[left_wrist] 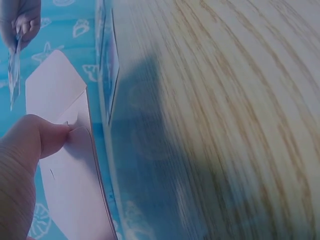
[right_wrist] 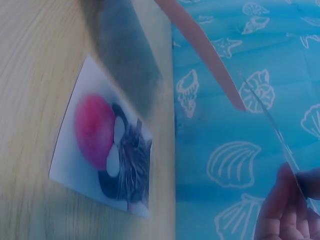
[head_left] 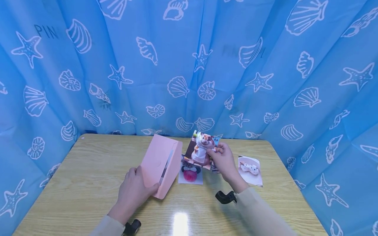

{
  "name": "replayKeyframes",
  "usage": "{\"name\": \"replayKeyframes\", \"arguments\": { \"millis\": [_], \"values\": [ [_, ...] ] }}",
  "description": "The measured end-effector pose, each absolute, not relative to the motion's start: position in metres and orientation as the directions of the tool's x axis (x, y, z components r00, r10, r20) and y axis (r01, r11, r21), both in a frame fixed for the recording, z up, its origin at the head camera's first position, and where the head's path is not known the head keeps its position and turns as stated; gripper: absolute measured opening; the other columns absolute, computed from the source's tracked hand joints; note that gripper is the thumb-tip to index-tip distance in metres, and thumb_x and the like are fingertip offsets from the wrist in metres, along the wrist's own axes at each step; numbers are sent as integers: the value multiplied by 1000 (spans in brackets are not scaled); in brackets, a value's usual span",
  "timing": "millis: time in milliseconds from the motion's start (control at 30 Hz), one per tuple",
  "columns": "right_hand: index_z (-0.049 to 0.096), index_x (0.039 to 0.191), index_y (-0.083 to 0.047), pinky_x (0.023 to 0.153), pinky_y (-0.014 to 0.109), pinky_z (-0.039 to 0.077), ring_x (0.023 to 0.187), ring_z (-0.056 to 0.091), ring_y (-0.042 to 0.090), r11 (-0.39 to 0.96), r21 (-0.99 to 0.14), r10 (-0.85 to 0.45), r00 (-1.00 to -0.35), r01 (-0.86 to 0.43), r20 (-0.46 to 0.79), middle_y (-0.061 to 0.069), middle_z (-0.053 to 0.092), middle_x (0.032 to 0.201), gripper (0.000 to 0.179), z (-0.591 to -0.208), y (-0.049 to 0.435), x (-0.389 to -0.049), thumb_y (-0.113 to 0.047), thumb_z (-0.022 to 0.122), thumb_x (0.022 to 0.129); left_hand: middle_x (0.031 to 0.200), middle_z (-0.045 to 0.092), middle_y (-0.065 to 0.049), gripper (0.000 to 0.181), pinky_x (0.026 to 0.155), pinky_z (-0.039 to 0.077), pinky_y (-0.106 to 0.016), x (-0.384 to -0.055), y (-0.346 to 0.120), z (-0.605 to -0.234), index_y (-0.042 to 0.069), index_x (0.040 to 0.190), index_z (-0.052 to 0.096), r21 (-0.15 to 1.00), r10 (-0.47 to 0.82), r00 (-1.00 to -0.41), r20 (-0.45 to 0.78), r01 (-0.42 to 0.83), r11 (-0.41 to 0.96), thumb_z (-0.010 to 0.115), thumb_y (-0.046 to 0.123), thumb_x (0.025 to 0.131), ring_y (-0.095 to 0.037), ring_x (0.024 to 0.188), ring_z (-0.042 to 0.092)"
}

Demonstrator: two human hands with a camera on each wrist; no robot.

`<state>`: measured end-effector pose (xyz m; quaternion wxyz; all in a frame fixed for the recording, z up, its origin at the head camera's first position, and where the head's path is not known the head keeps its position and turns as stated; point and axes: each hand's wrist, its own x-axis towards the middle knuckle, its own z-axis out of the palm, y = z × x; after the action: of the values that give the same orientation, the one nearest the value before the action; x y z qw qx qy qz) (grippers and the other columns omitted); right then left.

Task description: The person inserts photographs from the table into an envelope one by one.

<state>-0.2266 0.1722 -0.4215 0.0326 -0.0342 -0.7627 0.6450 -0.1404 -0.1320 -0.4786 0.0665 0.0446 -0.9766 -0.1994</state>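
Observation:
My left hand (head_left: 133, 190) grips a pink envelope (head_left: 155, 154), tilted up off the table, with the thumb near its opening. The left wrist view shows the thumb pressed on the envelope (left_wrist: 75, 170), its pointed flap unfolded. To the right, my right hand (head_left: 226, 164) pinches a photo card (head_left: 200, 150) of an animal in white clothing between thumb and fingers. Seen edge-on in the right wrist view, the held card (right_wrist: 272, 125) looks thin. Parts of another picture show behind it; whether that is also held, I cannot tell. Below lies a photo card with a pink ball (head_left: 190, 176).
Another photo card (head_left: 250, 170), showing two small white figures, lies on the wooden table (head_left: 97, 173) right of my right hand. A blue curtain (head_left: 189, 65) with shell and starfish prints hangs behind the table and at its sides.

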Motion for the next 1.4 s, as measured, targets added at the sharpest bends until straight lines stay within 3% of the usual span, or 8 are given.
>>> {"name": "replayKeyframes", "arguments": {
  "millis": [367,833,1400],
  "values": [
    [45,114,-3,52,23,39,65,46,13,170,-985,58,-997,-34,45,5,50,82,37,-423,146,-222,-14,70,89,118,50,-27,109,79,50,-52,-140,-127,-474,-12,135,41,388,-122,-990,70,-86,918,74,66,66,-36,101,51],
    [50,105,-3,51,26,43,60,50,13,308,-947,127,-982,-94,139,6,53,77,31,-436,119,-218,-14,72,85,119,50,-27,111,81,50,-52,-140,-122,-475,-12,135,42,375,-133,-988,72,-96,922,73,68,65,-36,101,52],
    [50,101,0,53,28,48,59,54,14,295,-953,-1,-998,-64,67,6,53,76,29,-445,98,-204,-9,71,83,115,51,-26,105,78,51,-52,-139,-123,-474,-13,131,44,382,-130,-986,101,-82,921,72,66,67,-36,98,53]
  ]
}}
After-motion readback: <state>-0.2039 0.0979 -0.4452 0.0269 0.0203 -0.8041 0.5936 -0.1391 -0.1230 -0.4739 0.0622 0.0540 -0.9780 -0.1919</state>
